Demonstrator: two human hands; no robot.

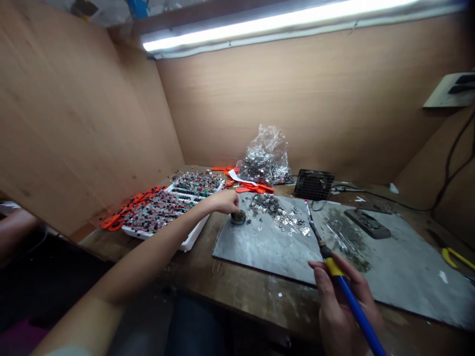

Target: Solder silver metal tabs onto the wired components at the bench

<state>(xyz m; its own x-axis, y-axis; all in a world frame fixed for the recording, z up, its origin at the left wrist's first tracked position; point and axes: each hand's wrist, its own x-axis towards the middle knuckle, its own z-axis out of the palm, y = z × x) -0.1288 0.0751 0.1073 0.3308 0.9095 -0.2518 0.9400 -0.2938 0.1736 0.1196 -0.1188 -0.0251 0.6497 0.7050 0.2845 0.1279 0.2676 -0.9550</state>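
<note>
My right hand (343, 306) holds a soldering iron (336, 272) with a blue and yellow handle, its tip pointing away from me over the grey board (256, 252). My left hand (225, 201) reaches across to the board's left end. Its fingers are closed and point down at a small round tin (238, 217) with dark contents. Whatever those fingertips pinch, if anything, is hidden. Beside the tin lies a loose heap of small shiny metal pieces (270, 207), spread toward the iron's tip.
A white foam tray (193, 235) full of small coloured parts stands left, with orange pieces (111, 221) alongside. Behind the board are a clear bag of metal pieces (263, 158) and a black fan (313, 184). A dark holder (367, 223) and yellow-handled pliers (454, 258) lie right.
</note>
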